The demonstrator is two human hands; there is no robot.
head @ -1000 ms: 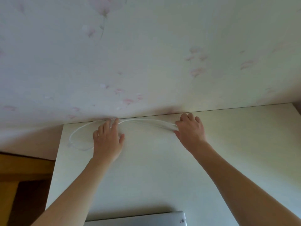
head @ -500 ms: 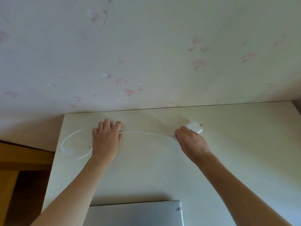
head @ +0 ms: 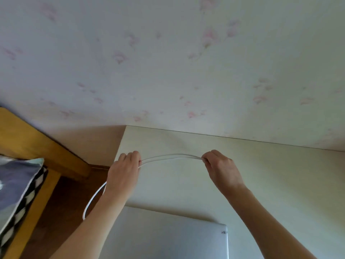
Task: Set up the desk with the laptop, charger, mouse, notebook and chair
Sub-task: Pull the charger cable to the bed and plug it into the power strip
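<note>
Above the white surface (head: 270,184), beyond the closed silver laptop (head: 168,236): doubled white charger cable (head: 170,157), each end pinched in left hand (head: 124,173) and right hand (head: 222,170) grip.

Cable (head: 170,157) now lifted, doubled between hands.

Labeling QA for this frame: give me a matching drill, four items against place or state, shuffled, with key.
Things:
1. white cable
2. laptop
3. patterned cushion
4. left hand

Places or states:
A. closed, lying flat on the desk at the near edge of view
B. fist closed on one end of the doubled strands, at the desk's left edge
C. stretched in two strands between both hands, above the desk
D. off the desk, on the wooden furniture at far left

Pairs: 1-C, 2-A, 3-D, 4-B
</note>
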